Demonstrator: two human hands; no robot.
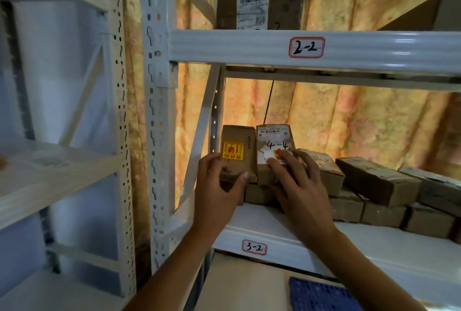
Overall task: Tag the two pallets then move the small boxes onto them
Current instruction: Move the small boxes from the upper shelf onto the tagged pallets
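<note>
Centre frame: left hand [219, 181] grips the small brown cardboard box with yellow sticker [237, 153] at the white metal shelf [274, 231] edge. Right hand [296, 186], fingers spread, rests on the adjoining brown cardboard box marked 4-4 [274, 146]; open space above both.

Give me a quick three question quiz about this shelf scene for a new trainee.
1. True or false: the left hand grips the box with the yellow and red sticker.
2. What is handwritten on the box under the right hand? A) 4-4 B) 2-2 C) 3-2
3. Fill in: the shelf holding the small boxes carries the label ___.

Key: 1 true; 2 A; 3 3-2.
</note>
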